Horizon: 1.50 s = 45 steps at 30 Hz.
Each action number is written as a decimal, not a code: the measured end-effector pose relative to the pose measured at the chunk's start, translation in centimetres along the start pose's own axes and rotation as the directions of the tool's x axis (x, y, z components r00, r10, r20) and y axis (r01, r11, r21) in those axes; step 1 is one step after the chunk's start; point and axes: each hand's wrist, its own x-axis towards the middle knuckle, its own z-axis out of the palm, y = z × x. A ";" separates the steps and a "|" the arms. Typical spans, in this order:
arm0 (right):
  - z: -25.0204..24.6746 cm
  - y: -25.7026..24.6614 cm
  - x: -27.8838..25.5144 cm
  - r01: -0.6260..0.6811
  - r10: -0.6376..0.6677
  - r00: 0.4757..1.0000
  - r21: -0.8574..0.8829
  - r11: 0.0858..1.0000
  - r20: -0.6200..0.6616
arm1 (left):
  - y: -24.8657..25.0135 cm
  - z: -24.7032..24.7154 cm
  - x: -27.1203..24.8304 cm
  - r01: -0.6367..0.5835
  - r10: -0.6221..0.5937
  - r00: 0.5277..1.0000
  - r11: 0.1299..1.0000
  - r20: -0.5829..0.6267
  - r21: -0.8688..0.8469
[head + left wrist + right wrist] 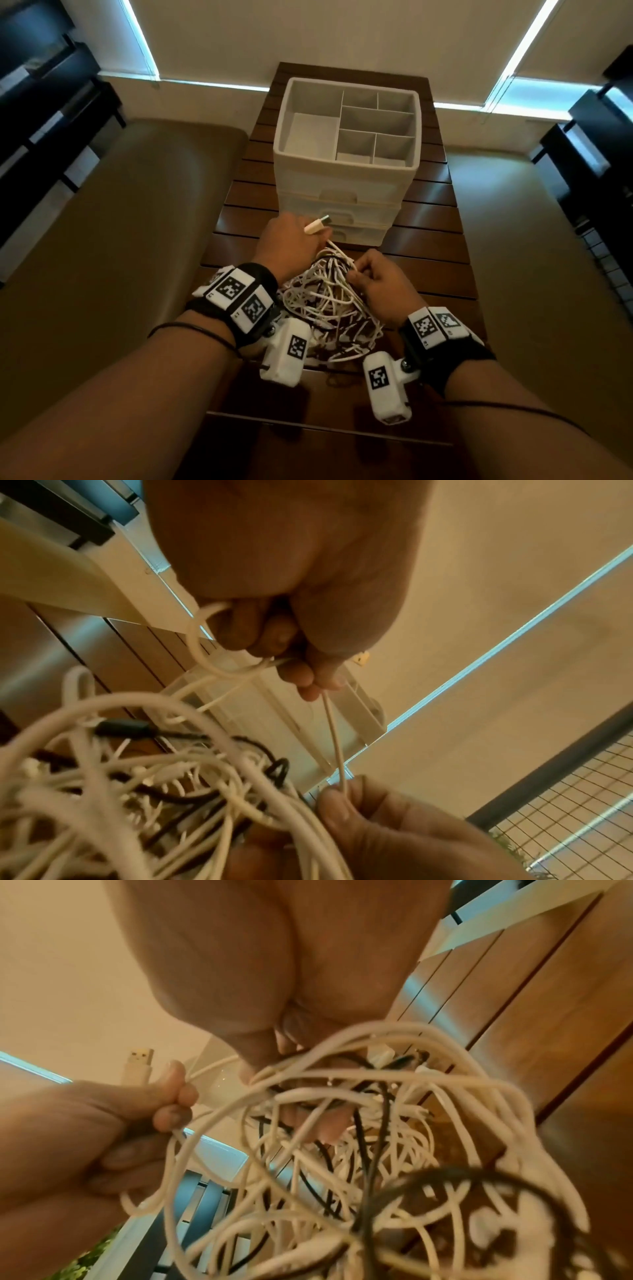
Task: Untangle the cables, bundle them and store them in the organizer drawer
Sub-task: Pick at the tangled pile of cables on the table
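Observation:
A tangle of white and black cables lies on the wooden slatted table between my wrists. My left hand grips one white cable just behind its USB plug, which sticks out toward the organizer. From that hand the white cable runs taut to my right hand, whose fingers pinch it at the top of the tangle. In the right wrist view the USB plug shows above the left hand's fingers. The white drawer organizer stands behind, its drawers closed.
The organizer's top tray has several empty compartments. A padded bench runs along the left of the table. Dark shelving stands at the far left and right. Bare table lies to the right of the organizer.

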 end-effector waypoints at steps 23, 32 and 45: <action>-0.6 -0.9 -1.1 -0.199 0.114 0.980 0.758 0.621 0.164 | -1.2 0.3 -0.8 0.103 -0.190 0.958 0.927 0.216 0.360; -0.8 -3.3 -0.7 0.106 -0.127 0.991 0.359 0.927 0.036 | 2.9 -1.1 -0.7 -0.120 0.125 0.979 0.992 0.162 -0.042; 0.7 0.0 0.1 -0.087 0.077 0.978 -0.044 0.995 -0.193 | 2.1 -0.2 -3.5 -0.110 0.102 0.941 0.994 -0.322 -0.006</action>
